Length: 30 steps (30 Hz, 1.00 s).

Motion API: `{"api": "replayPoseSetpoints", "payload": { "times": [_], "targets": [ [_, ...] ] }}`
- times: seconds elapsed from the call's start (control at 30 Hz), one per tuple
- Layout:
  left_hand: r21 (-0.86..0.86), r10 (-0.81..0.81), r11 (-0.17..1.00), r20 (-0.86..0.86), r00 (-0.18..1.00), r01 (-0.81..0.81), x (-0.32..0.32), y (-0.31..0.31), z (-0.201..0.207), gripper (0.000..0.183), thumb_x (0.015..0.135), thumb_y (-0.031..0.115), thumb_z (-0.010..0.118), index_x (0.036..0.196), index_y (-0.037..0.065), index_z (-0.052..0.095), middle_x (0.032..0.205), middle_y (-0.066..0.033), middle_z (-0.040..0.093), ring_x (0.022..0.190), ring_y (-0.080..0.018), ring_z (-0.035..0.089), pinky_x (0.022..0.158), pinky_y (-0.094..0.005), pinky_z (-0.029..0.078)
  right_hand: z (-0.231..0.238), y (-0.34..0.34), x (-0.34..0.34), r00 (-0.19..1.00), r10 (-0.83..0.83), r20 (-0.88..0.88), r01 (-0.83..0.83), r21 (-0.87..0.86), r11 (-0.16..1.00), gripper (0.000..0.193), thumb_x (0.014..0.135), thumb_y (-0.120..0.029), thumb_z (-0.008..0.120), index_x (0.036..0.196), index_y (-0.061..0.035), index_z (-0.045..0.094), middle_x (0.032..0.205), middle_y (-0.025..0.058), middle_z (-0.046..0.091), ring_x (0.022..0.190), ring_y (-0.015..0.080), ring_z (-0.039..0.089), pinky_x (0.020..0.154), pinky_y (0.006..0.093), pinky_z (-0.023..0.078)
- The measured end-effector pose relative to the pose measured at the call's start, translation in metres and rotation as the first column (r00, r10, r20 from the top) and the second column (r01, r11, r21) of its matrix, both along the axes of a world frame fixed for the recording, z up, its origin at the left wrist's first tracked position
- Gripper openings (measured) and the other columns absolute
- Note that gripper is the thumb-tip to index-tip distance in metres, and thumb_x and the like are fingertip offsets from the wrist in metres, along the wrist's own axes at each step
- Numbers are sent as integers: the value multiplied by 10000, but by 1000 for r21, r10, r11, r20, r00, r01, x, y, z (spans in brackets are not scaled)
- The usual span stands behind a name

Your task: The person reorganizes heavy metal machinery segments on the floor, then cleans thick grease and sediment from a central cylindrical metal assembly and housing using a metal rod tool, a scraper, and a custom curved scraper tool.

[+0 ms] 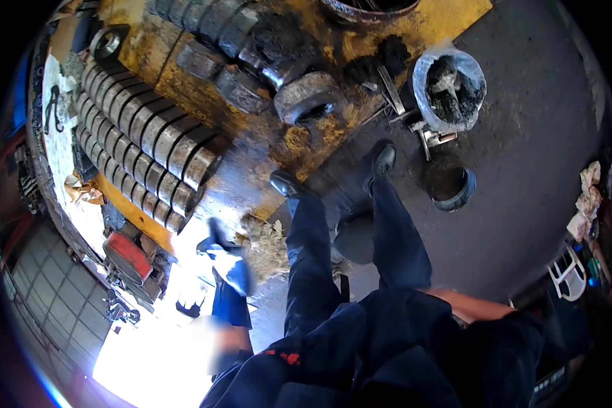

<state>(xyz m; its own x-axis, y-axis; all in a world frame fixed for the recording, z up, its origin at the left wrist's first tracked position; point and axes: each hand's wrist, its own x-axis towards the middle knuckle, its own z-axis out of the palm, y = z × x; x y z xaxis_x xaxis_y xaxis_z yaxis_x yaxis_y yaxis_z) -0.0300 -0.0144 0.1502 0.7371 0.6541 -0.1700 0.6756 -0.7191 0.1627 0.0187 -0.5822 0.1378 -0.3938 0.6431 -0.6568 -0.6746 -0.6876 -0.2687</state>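
Observation:
On the left, a bare stretch of my left arm [236,338] shows. Beyond it comes a dark covering, then a blurred blue-and-white shape that looks like my gloved left hand [231,268]. A dark shape [215,232] sticks out at its far end; I cannot make out what it is. A ragged tan clump [265,238] lies just to the right of that hand. On the other side, my bare right forearm [472,306] bends in toward my waist, and its hand is hidden behind my dark clothing.
Rows of thick metal rings [143,126] lie at the left. Larger greasy rings [309,95] sit ahead on a stained yellow surface. A plastic-lined bucket [481,81], a metal tool [432,138] and a dark round container [455,197] stand right of my shoes [384,158].

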Motion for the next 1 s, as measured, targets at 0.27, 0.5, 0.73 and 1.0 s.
{"api": "replayPoseSetpoints", "payload": {
  "times": [0.27, 0.5, 0.73, 1.0],
  "targets": [
    [-727, 948, -57, -254, 190, -684, -18, -6, -86, 530, 885, 733, 424, 760, 222, 488, 521, 45, 351, 377, -108, 302, 358, -263, 227, -39, 202, -41, 782, -86, 617, -131, 298, 946, 391, 891, -287, 637, 1190, -39, 594, 1018, 132, 646, 955, 291, 641, 841, 379, 501],
    [-797, 702, -600, -564, 435, -64, 50, -43, -98, 530, 908, 666, 464, 1113, 178, 496, 831, -30, 538, 608, -187, 496, 520, -329, 377, -51, 218, -40, 862, 67, 503, -222, 254, 942, 368, 876, -298, 650, 1139, -42, 628, 1002, 142, 664, 945, 298, 653, 824, 389, 509],
    [-590, 702, -696, -439, 561, 409, 48, -49, -129, 480, 1003, 444, 408, 1363, 130, 449, 1301, -95, 580, 1032, -256, 642, 761, -385, 483, -74, 204, -38, 875, 180, 448, -319, 256, 913, 348, 861, -310, 664, 1088, -46, 662, 986, 152, 682, 935, 305, 666, 807, 398, 517],
    [-687, 767, -614, -401, 502, 390, 104, -44, -186, 360, 1001, 445, 418, 1224, 186, 532, 1087, -25, 647, 774, -189, 624, 630, -361, 464, -195, 198, 38, 768, 474, 430, -610, 268, 746, 331, 843, -323, 679, 1029, -51, 701, 967, 164, 702, 923, 313, 681, 788, 410, 527]
  ]
}}
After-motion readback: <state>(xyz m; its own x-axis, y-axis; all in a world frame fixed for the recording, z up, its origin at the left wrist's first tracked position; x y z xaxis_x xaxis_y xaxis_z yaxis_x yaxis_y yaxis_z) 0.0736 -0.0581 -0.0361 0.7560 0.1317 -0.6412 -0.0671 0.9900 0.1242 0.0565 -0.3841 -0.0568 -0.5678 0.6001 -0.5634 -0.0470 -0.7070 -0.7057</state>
